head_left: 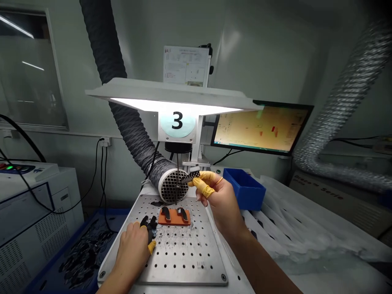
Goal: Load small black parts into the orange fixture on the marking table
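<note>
My right hand (219, 196), with yellow finger cots on its fingers, is raised over the right side of the perforated metal plate (180, 267). It pinches a small black slotted piece (193, 176) in front of the round duct grille. Low at the plate's left side, my left hand (132, 247) is curled around small black pieces (149, 223), which stick out past the fingers; their exact kind is unclear. To the right of that hand lies an orange fixture block (173, 217) with two black curved parts standing on it.
A lamp hood (177, 92) and a sign marked 3 (177, 121) hang above the plate. Behind stands a grey flexible duct (134, 130). On the right are a blue bin (243, 190), white wrapping (294, 220) and a monitor (260, 128). A blue tray (58, 255) of black pieces lies left.
</note>
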A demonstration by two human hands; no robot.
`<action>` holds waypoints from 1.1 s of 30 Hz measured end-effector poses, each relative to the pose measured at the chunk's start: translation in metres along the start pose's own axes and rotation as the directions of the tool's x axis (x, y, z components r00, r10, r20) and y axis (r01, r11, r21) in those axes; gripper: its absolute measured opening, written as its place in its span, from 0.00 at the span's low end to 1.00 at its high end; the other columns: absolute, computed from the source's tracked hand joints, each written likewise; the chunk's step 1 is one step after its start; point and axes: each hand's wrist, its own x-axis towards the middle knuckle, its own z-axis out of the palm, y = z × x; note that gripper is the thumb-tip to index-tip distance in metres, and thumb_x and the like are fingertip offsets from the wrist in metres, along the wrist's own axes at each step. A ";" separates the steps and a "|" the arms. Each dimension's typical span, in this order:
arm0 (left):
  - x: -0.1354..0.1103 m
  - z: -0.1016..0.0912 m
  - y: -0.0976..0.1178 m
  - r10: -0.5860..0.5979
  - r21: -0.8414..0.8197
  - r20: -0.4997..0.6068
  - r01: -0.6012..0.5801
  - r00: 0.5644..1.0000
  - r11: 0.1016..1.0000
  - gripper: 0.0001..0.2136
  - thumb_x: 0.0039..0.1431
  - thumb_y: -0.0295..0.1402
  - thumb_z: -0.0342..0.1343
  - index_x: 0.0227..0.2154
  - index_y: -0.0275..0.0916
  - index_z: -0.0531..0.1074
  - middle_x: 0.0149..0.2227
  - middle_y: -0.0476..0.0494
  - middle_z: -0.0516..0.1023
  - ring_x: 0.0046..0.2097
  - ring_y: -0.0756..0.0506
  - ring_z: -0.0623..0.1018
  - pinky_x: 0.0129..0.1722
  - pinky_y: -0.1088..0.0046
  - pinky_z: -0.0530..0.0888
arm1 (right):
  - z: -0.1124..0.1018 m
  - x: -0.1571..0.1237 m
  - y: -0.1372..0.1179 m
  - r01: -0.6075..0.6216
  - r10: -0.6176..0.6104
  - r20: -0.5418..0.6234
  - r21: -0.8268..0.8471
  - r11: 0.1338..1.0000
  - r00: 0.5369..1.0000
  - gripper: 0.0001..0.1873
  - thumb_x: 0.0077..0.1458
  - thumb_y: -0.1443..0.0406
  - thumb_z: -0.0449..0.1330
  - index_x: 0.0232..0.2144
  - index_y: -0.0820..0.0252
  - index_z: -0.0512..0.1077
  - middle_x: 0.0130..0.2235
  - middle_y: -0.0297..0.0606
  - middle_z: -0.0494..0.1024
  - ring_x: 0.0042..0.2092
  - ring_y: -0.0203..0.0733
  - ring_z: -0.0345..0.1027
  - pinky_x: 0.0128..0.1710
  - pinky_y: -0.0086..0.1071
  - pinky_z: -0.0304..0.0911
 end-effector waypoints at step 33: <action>-0.015 0.017 0.063 0.182 -0.367 0.130 -0.123 0.975 0.922 0.07 0.54 0.32 0.47 0.35 0.36 0.65 0.44 0.36 0.68 0.42 0.43 0.72 0.41 0.70 0.67 | 0.037 -0.026 -0.024 0.144 -0.128 -0.071 0.310 0.940 0.989 0.06 0.42 0.66 0.69 0.25 0.55 0.75 0.24 0.28 0.70 0.23 0.25 0.56 0.20 0.19 0.53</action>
